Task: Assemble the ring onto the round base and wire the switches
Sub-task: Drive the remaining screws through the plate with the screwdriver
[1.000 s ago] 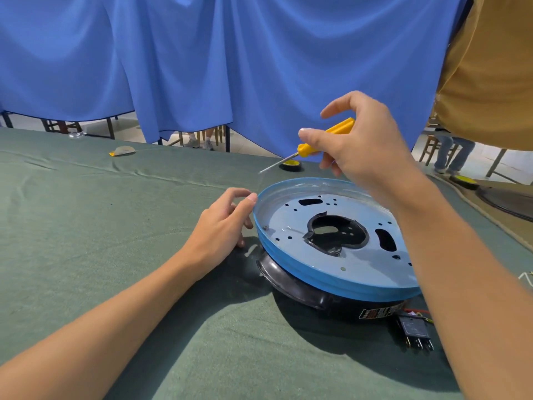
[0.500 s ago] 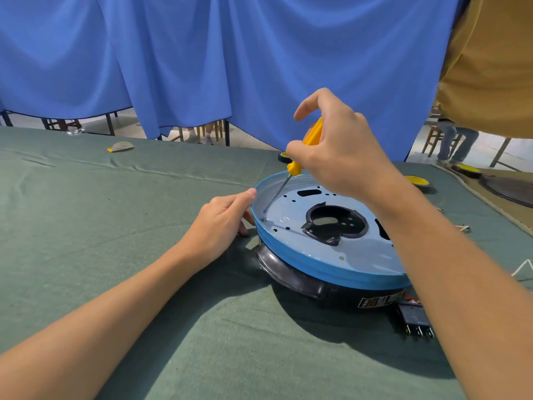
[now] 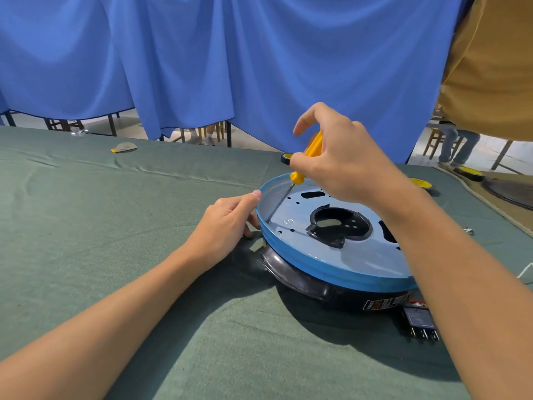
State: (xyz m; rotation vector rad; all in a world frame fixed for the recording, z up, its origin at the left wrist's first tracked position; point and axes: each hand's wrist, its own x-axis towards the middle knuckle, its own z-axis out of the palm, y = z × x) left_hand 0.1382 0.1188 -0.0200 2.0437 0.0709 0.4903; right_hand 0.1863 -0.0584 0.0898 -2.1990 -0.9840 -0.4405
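The round blue metal base (image 3: 331,274), a rimmed pan with a pale, hole-punched face and a large central cut-out, lies tilted on a glossy black ring (image 3: 300,281). Both sit on the right half of the bench (image 3: 115,226), midway between its near and far edges. The left grip (image 3: 227,223), a bare hand, holds the base at its left rim, with the thumb on the lip and the fingers curled against the outer wall. The right grip (image 3: 346,166) is closed round a yellow-handled screwdriver (image 3: 296,178). The tool's thin shaft slants down inside the rim, and its tip meets the pale face just beside the left thumb. A black switch block (image 3: 418,321) with metal prongs lies touching the ring's near right side, partly behind the right forearm, with a bit of red wire above it.

The green cloth covering the bench is bare to the left of the base and toward the near edge. Two yellow-and-black tape rolls (image 3: 287,157) (image 3: 421,183) lie along the far edge, and a small flat yellowish piece (image 3: 124,146) lies near the far left corner. A white cord (image 3: 525,269) enters at the right edge. A blue curtain (image 3: 202,67) hangs close behind the far edge, and a person in a mustard shirt (image 3: 490,67) stands past the far right corner.
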